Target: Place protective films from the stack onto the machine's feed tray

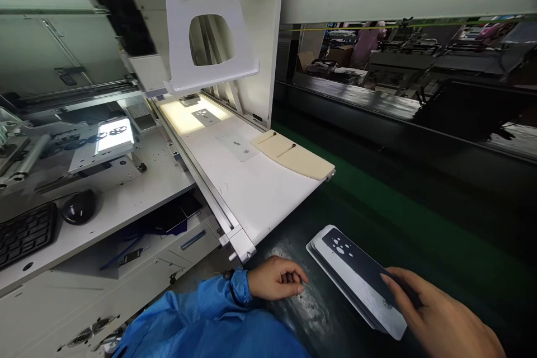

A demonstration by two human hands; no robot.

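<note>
My right hand (436, 307) pinches the near end of a dark phone back panel (361, 260) with several round holes near its far end. That panel lies over a stack of pale, glossy phone-back-shaped sheets (350, 279) on the dark green surface. To the left of the stack, my left hand (277, 278) rests on the same surface, fingers curled in with nothing in them. Past both hands, a white conveyor belt (260, 201) carries a clear sheet with small marks (238, 146) and, farther in, a grey panel (206, 117) on its lit part.
A cream guide plate (293, 154) covers the belt's right edge. Above the belt hangs a white machine cover (213, 75) with an opening. At left are a black mouse (79, 207), a keyboard (27, 235) and a lit screen (115, 135). A person (368, 45) is in the background.
</note>
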